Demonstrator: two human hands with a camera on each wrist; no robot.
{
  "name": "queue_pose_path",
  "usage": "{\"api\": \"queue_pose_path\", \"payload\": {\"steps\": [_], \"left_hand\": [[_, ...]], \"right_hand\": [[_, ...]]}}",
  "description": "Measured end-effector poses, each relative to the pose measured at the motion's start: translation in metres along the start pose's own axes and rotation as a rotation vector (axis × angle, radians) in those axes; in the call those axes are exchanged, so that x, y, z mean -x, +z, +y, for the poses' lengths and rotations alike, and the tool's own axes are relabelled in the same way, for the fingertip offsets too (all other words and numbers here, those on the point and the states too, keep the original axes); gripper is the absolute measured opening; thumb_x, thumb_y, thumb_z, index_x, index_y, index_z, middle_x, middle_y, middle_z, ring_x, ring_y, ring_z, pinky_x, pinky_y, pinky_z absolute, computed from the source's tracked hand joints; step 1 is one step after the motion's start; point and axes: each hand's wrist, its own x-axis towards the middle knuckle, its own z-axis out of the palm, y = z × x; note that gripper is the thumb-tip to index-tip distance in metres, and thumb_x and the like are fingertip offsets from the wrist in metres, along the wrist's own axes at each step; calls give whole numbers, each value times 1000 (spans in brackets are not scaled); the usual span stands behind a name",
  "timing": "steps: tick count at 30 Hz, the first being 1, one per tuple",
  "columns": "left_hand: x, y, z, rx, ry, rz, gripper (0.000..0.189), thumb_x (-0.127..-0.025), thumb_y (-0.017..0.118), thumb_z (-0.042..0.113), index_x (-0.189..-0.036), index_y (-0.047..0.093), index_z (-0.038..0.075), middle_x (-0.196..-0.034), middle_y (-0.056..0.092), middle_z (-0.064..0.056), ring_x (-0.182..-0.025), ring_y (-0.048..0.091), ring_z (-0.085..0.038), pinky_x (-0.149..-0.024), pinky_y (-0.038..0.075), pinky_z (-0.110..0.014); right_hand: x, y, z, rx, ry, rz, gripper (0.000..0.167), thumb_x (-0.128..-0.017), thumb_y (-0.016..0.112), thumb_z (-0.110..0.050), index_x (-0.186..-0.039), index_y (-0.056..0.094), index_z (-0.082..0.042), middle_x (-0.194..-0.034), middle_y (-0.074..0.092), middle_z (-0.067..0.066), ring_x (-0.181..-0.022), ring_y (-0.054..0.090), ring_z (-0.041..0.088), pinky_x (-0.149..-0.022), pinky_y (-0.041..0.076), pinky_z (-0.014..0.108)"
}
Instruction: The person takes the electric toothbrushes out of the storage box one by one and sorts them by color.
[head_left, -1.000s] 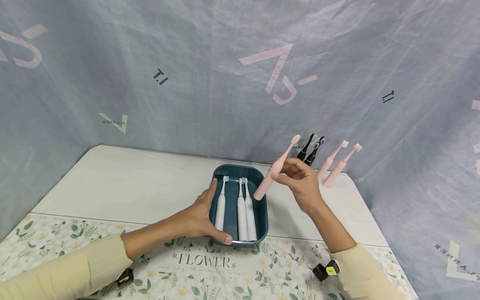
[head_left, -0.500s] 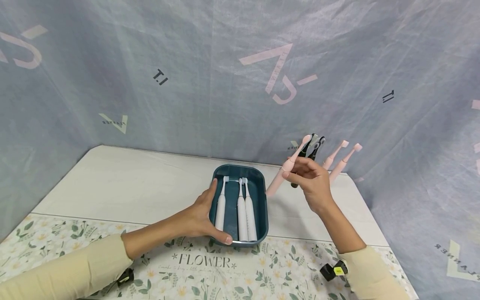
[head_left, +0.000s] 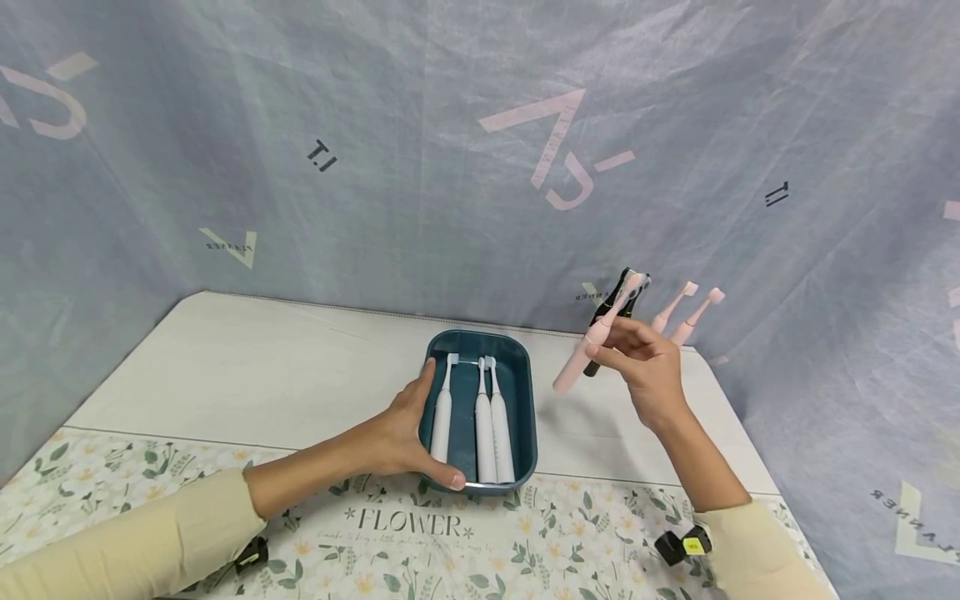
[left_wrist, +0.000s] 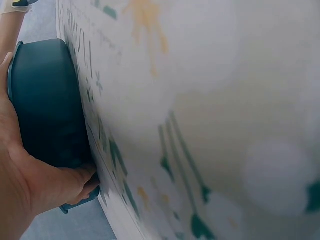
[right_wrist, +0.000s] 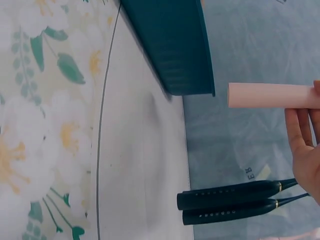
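My left hand (head_left: 397, 433) grips the near left corner of a dark teal bin (head_left: 531, 450), thumb on the front rim. In the left wrist view its fingers curl round the bin's wall (left_wrist: 47, 100). Inside lie a white electric toothbrush (head_left: 441, 425) on the left and two more side by side, a white one (head_left: 484, 433) and its neighbour (head_left: 502, 433). Right of the bin, my right hand (head_left: 651, 375) pinches a pink electric toothbrush (head_left: 579, 364), held tilted with its head up. The right wrist view shows its handle (right_wrist: 265, 95) above the table, apart from the bin.
Black electric toothbrushes (right_wrist: 227, 195) stand upright behind the held one. Two pink toothbrushes stand farther right, one (head_left: 673, 307) beside the other (head_left: 699, 315), their lower parts hidden by my hand. A grey printed curtain (head_left: 375, 208) hangs behind the flowered mat (head_left: 405, 554).
My right hand has carried the pink toothbrush rightward, away from over the bin's right edge, toward the black toothbrushes. The left hand, the bin and the white toothbrushes have stayed put.
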Motion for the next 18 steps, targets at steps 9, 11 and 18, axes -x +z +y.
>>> {"api": "queue_pose_path", "payload": {"steps": [9,11,18], "left_hand": [[0,1,-1,12,15,1,177,-66,107,63,-180,-23,24,-190,-8,-24,-176,3,-51,-131,29,-79],[0,1,-1,10,15,3,177,-67,107,62,-180,-23,24,-190,-7,-24,-176,3,-51,-132,29,-78],[0,1,0,15,21,4,177,-67,108,58,-180,-23,21,-189,-6,-25,-176,4,-52,-132,29,-78]], "right_hand": [[1,-12,2,-8,7,19,42,-93,76,21,-124,83,-6,-103,86,-7,-96,82,7,-91,67,25],[1,-13,2,-15,2,32,43,-92,76,23,-121,83,-7,-100,85,-7,-94,81,7,-89,67,24],[2,-22,7,-12,9,62,41,-91,76,25,-117,83,-7,-96,85,-7,-91,80,6,-87,66,23]]}}
